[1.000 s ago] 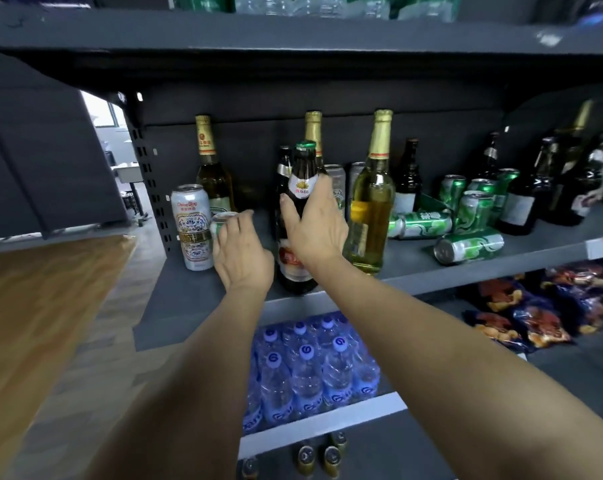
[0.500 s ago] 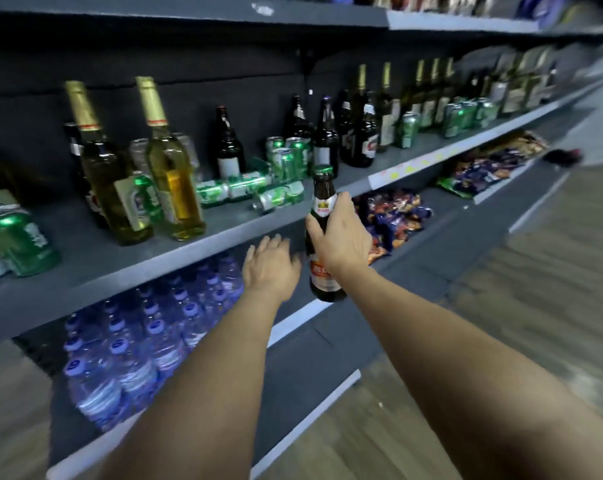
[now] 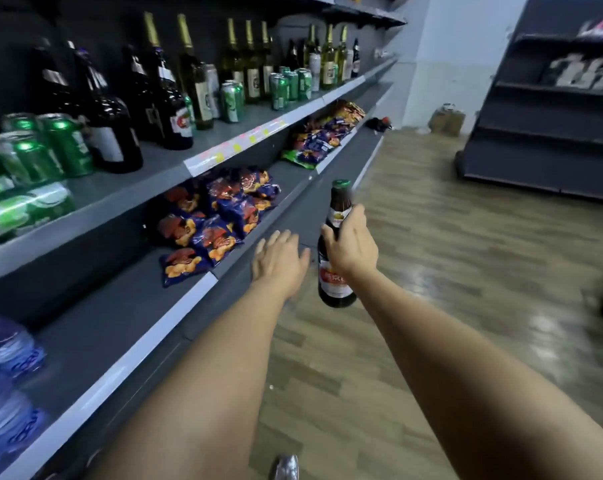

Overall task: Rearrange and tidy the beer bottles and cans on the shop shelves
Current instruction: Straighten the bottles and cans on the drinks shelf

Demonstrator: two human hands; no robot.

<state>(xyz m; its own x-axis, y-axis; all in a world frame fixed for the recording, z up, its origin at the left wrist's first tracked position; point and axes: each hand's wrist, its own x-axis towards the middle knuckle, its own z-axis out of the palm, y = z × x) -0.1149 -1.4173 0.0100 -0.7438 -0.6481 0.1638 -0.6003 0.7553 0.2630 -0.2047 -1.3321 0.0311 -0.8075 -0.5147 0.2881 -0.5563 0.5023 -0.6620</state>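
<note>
Right hand (image 3: 353, 249): fingers curled round brown bottle (image 3: 336, 252).
Left hand (image 3: 279, 259): fingers spread, holding nothing.
Beyond fingertips: grey shelf (image 3: 175, 164), wood-look floor (image 3: 449, 271).

We find the beer shelf (image 3: 175, 161) on our left, running away toward the far wall. Upright bottles (image 3: 165, 88) stand at its rear, cans (image 3: 51, 143) in front of them. Snack bags (image 3: 217, 220) lie on the shelf below; water bottles (image 3: 6, 372) sit nearest us on that level. A second shelving unit (image 3: 549, 98) stands across the floor (image 3: 466, 271) to our right.
</note>
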